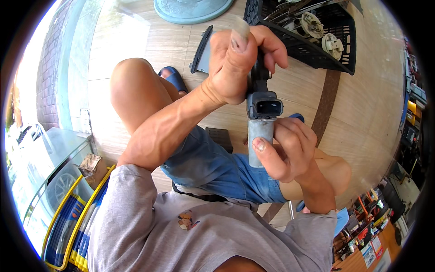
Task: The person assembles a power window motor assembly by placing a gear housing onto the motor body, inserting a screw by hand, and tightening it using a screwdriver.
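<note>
Two bare hands, one black-and-grey part (253, 109), and it's up in the air just off centre, toward 2 o'clock, clear of the lap! The left hand (231, 65) has the 11 o'clock side, fingers curled around the black upper end; how hard they press, I can't tell from here. The right hand (297, 147) comes in from 4 o'clock, thumb flat against the grey cylinder (261, 129), pinching it against fingers mostly tucked behind.

Here's the danger: that cylinder looks smooth and rounded, so a sweaty or oily thumb could skid and let the lower end swing toward 6 o'clock. Lose both grips and it's down onto blue shorts (244, 177) or, worse, the hard tiled floor (299, 90). And look at that open socket (268, 107) facing out: grit or a stray fingertip could foul it. Any sideways levering between the hands might crack the black housing, I'd say. Over at 1 o'clock, the black crate (349, 38) has a hard rim, a nasty edge should the part get flung that way!
</note>
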Tool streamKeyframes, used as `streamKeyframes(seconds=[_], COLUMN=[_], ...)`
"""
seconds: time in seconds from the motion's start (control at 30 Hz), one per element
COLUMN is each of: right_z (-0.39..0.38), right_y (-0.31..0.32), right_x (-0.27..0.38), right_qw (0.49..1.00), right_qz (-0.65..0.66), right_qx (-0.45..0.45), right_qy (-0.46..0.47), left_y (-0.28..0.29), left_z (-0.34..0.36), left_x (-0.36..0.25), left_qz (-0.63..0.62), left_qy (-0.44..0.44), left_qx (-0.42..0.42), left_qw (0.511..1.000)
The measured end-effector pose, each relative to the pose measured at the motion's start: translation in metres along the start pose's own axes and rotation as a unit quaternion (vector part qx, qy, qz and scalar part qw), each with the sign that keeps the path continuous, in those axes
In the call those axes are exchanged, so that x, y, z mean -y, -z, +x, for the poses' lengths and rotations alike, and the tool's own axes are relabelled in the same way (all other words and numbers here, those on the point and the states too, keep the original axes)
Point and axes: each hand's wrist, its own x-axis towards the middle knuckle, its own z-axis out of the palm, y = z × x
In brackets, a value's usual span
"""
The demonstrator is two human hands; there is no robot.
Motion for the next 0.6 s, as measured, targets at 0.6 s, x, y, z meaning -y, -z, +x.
streamKeyframes(seconds=[0.6], right_z=[0.026], right_y=[0.037], right_x=[-0.027], right_qw=[0.777], right_qz=[0.289], right_qx=[-0.117], right_qy=[-0.546], left_y=[-0.014], left_z=[0.013], left_x=[-0.008], left_qz=[-0.103], left_qy=[0.351], left_qx=[0.088], left_qw=[0.926])
